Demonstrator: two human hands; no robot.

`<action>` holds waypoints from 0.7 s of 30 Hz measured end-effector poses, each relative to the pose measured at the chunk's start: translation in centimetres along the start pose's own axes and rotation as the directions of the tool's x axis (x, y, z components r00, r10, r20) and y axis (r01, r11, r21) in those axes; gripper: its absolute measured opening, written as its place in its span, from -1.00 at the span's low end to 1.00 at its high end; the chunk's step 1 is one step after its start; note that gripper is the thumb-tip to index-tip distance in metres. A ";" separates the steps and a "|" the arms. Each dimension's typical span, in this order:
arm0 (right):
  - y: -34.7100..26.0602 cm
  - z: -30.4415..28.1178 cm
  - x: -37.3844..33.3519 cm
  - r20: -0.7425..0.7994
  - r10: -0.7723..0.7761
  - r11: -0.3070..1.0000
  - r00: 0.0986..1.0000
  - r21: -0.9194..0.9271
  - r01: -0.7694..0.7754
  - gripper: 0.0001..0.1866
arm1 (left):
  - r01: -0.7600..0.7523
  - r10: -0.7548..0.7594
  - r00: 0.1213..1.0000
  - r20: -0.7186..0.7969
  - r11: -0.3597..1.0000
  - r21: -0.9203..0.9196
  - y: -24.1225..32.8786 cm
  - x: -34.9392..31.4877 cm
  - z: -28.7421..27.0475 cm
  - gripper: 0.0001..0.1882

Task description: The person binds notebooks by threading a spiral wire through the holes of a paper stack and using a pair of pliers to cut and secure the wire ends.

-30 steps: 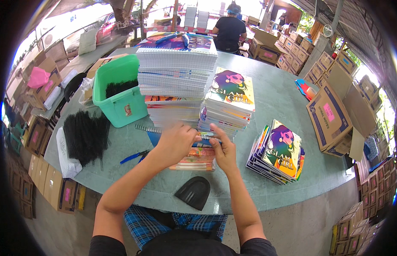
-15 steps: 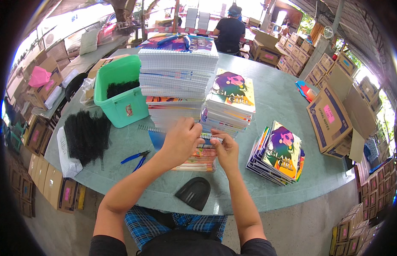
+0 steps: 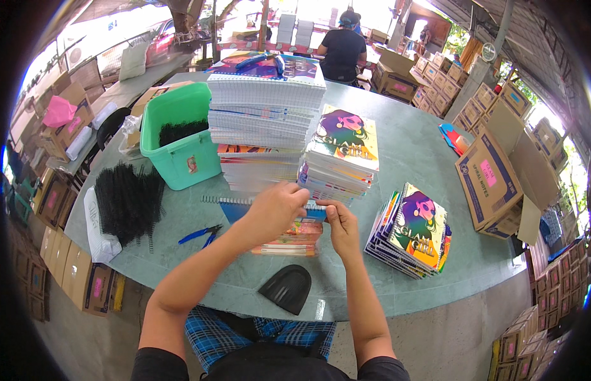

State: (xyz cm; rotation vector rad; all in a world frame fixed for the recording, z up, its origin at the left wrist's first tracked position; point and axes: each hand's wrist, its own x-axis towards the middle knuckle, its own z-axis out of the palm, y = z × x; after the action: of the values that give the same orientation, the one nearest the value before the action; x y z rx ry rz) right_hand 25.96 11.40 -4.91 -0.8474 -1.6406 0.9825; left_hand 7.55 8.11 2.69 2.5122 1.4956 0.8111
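Observation:
A spiral notebook with a blue cover (image 3: 234,211) is held between my two hands, its bound edge up and running left to right. A dark spiral coil (image 3: 210,199) sticks out past its left end. My left hand (image 3: 279,206) is closed over the middle of that edge, hiding part of the coil. At the right end, my right hand (image 3: 342,223) pinches the notebook between thumb and fingers. Below them lies a low stack of notebooks (image 3: 286,245). A tall stack of unbound, punched notebooks (image 3: 264,114) rises just behind, with blue pliers (image 3: 254,60) on top.
Left: a green bin (image 3: 187,162) of black coils, a coil pile (image 3: 127,200) and blue-handled pliers (image 3: 197,235). Right: bound notebooks (image 3: 419,222) and an open carton (image 3: 489,174). A black curved object (image 3: 286,289) lies near the front edge. Another person (image 3: 344,54) sits beyond the table.
My left hand has shifted slightly right along the bound edge. The right hand has moved a little right and down, and the coil's loose end sits slightly further left.

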 end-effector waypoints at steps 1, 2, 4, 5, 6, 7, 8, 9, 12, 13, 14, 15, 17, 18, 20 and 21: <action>-0.2 0.2 0.1 -0.023 -0.016 1.000 1.000 -0.015 0.016 -0.82 | -0.031 0.033 0.998 -0.062 0.999 0.029 0.2 0.1 0.4 -0.84; -0.5 0.3 0.1 -0.013 0.046 0.998 0.999 -0.044 -0.046 -0.82 | -0.061 0.068 0.990 -0.122 0.996 0.060 0.2 0.0 1.0 -0.85; -1.0 0.5 0.1 0.005 0.165 0.982 0.986 -0.098 -0.163 -0.82 | -0.073 0.093 0.970 -0.224 0.993 0.093 0.1 -0.3 1.6 -0.84; -0.8 0.9 0.3 -0.020 0.052 0.997 0.998 -0.052 -0.053 -0.82 | -0.061 0.082 0.960 -0.268 0.994 0.088 0.0 -0.4 1.7 -0.83; -0.5 1.2 0.4 -0.056 -0.057 0.998 0.997 -0.012 0.056 -0.81 | -0.053 0.075 0.949 -0.307 0.995 0.080 -0.2 -0.5 1.7 -0.83; -0.1 1.4 0.5 -0.095 -0.163 0.986 0.982 0.025 0.166 -0.81 | -0.025 0.050 0.973 -0.226 0.994 0.111 -0.5 -0.5 1.6 -0.81; 0.1 1.3 0.4 -0.098 -0.078 0.993 0.992 0.081 0.086 -0.80 | 0.000 0.022 0.989 -0.146 0.990 0.144 -0.9 -0.6 1.4 -0.80; 0.5 1.2 0.1 -0.090 0.008 0.991 0.996 0.137 0.004 -0.80 | 0.027 -0.015 0.998 -0.066 0.984 0.179 -1.1 -0.7 1.2 -0.78; 1.4 0.6 0.2 -0.094 0.006 0.997 0.996 0.080 0.002 -0.79 | -0.030 0.046 0.983 -0.180 0.996 0.088 -0.5 -0.3 1.0 -0.75; 1.4 0.5 0.2 -0.097 -0.037 0.999 0.995 0.025 0.040 -0.78 | -0.035 0.053 0.977 -0.207 0.995 0.092 -0.4 -0.3 1.1 -0.76; 1.4 0.6 0.1 -0.104 -0.063 0.997 0.993 0.047 0.068 -0.79 | -0.040 0.061 0.971 -0.233 0.995 0.096 -0.4 -0.3 1.2 -0.77; 0.5 0.8 0.0 -0.111 -0.088 0.993 0.990 0.067 0.096 -0.80 | -0.044 0.068 0.963 -0.261 0.994 0.099 -0.4 -0.3 1.4 -0.78; 0.6 0.8 -0.3 -0.132 -0.057 0.991 0.990 0.116 0.073 -0.81 | -0.001 0.014 0.990 -0.140 0.996 0.091 -0.6 -0.2 1.5 -0.78; 1.1 0.5 -0.4 -0.147 -0.005 0.989 0.989 0.143 0.026 -0.81 | 0.018 -0.010 0.997 -0.082 0.996 0.091 -0.6 -0.1 1.5 -0.79; 1.8 -0.2 -0.6 -0.134 0.056 0.985 0.989 0.171 -0.033 -0.82 | -0.013 0.023 0.991 -0.134 0.997 0.070 -0.6 0.1 2.0 -0.79; 1.6 -0.6 -0.7 -0.108 0.068 0.984 0.992 0.172 -0.049 -0.82 | -0.027 0.036 0.987 -0.156 0.998 0.058 -0.5 0.1 2.1 -0.78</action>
State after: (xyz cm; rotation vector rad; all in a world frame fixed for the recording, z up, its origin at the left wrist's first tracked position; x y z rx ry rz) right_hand 26.80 11.60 -6.54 -0.8250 -1.4209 1.0784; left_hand 8.26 8.83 0.78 2.5718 1.5487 1.0080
